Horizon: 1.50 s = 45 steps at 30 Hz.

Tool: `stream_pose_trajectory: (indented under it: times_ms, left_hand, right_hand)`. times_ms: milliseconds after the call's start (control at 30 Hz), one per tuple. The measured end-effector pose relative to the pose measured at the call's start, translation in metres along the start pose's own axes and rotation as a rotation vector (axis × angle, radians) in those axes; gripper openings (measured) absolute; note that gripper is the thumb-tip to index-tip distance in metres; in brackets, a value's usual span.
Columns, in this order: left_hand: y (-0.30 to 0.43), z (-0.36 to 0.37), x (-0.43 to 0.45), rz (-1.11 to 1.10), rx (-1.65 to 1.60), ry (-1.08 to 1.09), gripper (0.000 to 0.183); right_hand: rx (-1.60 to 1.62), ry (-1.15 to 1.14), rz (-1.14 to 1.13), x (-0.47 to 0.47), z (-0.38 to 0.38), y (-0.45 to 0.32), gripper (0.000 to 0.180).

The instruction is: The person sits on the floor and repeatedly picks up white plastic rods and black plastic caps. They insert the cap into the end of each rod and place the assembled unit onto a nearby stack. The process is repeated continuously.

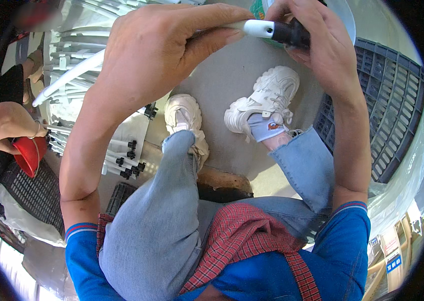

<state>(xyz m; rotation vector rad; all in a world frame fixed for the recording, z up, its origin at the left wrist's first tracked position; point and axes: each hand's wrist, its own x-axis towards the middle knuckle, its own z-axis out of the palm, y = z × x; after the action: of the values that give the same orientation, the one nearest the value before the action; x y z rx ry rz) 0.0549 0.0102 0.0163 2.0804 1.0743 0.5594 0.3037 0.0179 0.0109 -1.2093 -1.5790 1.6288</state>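
My left hand (151,56) grips a white tube (258,28) near its end, thumb and fingers wrapped around it. A small hole shows in the tube's end section. The tube's long curved part (71,77) comes out on the far side of my left wrist. My right hand (328,49) is closed around a black plastic fitting (285,34), which meets the tube's end. The fingers hide much of the fitting, so how far the tube sits inside it cannot be seen. Both hands are raised above the floor, beyond my white shoes (278,94).
White tubes (72,45) lie stacked at the left, several ending in black fittings (131,154). Another person's hand (39,129) is by them, near a red plastic container (31,154). A black plastic crate (389,94) stands right; a bucket (345,17) is behind my right hand.
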Motion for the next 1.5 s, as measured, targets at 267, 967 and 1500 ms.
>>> stream_pose_trajectory:
  times_ms: [267,967,1500]
  left_hand:
    - [-0.004,0.01,-0.01,-0.085,-0.08,0.005,0.03]
    - [0.016,0.012,-0.019,-0.026,-0.046,0.099,0.04]
    - [0.014,0.02,-0.023,0.027,0.055,0.19,0.036]
  right_hand:
    - [0.804,-0.061,0.601,0.004,0.008,0.009,0.042]
    - [0.75,0.329,0.261,-0.003,0.064,-0.012,0.068]
    - [0.879,0.076,0.317,0.003,0.057,0.002,0.063]
